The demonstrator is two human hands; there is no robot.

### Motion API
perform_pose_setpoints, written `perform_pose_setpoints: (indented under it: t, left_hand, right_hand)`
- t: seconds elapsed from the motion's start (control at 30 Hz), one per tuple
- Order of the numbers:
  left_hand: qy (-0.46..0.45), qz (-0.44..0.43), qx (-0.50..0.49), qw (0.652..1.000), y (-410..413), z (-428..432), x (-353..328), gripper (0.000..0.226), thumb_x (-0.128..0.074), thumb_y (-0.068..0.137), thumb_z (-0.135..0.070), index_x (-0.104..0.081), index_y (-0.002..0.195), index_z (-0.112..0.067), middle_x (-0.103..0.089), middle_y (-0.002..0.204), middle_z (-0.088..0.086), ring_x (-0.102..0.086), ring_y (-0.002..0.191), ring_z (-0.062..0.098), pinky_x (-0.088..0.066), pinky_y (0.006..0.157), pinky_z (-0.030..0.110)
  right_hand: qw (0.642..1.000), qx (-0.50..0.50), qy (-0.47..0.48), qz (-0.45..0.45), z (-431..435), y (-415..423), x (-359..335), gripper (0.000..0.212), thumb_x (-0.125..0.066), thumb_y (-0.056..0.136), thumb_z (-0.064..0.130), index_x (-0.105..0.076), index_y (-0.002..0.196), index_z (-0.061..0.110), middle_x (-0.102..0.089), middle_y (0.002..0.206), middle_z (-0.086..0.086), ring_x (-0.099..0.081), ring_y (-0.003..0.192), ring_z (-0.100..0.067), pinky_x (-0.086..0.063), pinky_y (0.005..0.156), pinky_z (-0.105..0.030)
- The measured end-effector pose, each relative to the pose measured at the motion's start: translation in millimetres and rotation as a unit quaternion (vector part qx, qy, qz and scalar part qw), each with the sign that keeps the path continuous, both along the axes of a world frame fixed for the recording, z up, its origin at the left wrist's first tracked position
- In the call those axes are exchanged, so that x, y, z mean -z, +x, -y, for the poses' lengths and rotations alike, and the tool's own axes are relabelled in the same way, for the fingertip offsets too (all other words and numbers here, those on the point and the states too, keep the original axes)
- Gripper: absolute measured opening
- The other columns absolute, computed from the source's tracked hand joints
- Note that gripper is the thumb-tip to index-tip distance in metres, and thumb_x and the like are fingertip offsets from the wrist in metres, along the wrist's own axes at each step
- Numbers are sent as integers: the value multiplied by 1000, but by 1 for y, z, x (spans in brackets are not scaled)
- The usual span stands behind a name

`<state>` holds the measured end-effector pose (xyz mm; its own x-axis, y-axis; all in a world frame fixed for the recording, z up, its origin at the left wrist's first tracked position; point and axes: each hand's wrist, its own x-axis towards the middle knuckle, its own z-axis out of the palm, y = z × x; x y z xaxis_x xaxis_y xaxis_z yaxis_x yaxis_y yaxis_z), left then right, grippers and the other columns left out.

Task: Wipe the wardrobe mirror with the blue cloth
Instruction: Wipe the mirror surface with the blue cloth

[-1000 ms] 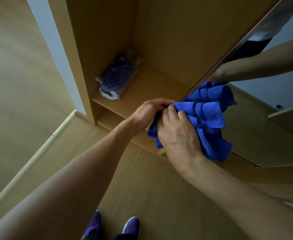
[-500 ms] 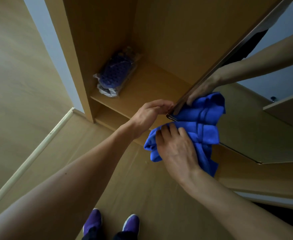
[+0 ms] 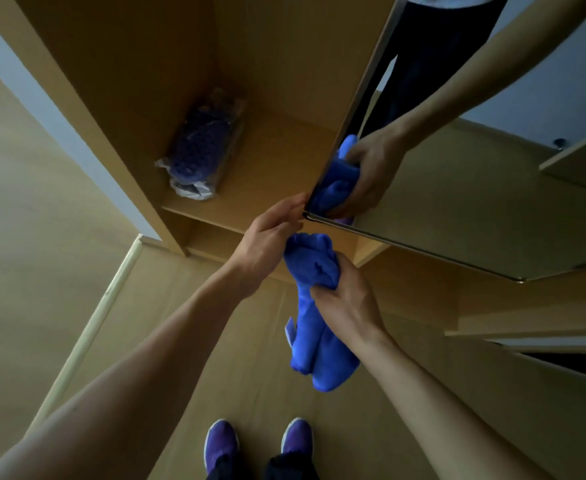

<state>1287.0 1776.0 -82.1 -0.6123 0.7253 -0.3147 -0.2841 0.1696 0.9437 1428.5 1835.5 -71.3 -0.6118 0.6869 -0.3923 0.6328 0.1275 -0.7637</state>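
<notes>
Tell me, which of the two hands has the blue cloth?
The right hand: it grips the bunched blue cloth just below the wardrobe mirror. The left hand holds no cloth and sits at the mirror's lower corner.

No text, label, brand or number can be read anywhere. The plastic-wrapped purple bundle [image 3: 200, 150] on the wardrobe shelf [image 3: 277, 168] may carry print, but its wrapping is too dim and blurred to tell.

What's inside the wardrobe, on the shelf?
A clear plastic packet lies on the wooden shelf, with something purple inside. The wrapping hides what it is. The space under the shelf is mostly hidden.
</notes>
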Motion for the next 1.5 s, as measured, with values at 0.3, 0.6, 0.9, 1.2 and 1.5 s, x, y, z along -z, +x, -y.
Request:
perform_pose_setpoints:
  t: [0.3,0.6,0.9,1.2,1.5]
  left_hand:
    - [-68,94,16,993,33,21,18,39,-36,108,-49,-55,141,-36,-71,126,-11,-65,117,7,-48,105,33]
    - [-77,74,69,992,38,29,17,45,-56,93,-67,-70,119,-34,-74,119,1,-70,115,22,-51,105,52]
    - [-132,26,74,988,12,32,2,82,-88,74,-40,-52,147,-32,-77,106,-15,-74,99,6,-60,89,30]
    - [-101,-96,79,987,-8,9,-22,53,-63,99,-17,-52,147,-36,-67,132,-12,-63,117,-3,-49,105,26]
    - [-134,-153,63,977,1,0,-30,53,-55,101,-19,-62,103,-71,-71,103,-36,-65,97,-16,-49,87,12]
  right_hand:
    - [986,87,-116,-87,0,-2,3,30,-65,80,22,-63,106,35,-73,93,10,-69,85,-11,-58,81,-40]
    - [951,174,-223,-126,-8,0,4,21,-76,83,31,-71,100,21,-77,89,2,-75,85,-15,-57,70,-28]
    - [852,278,-423,-131,-10,-5,4,40,-67,85,30,-69,117,6,-74,107,-17,-72,101,-33,-53,97,-49]
    - [779,253,-520,-243,-5,-22,-1,40,-52,94,32,-68,120,8,-73,111,-14,-71,95,-29,-54,89,-41]
    - [787,223,-510,-267,-14,-24,-14,42,-49,95,26,-63,124,0,-72,108,-16,-70,94,-28,-56,83,-36]
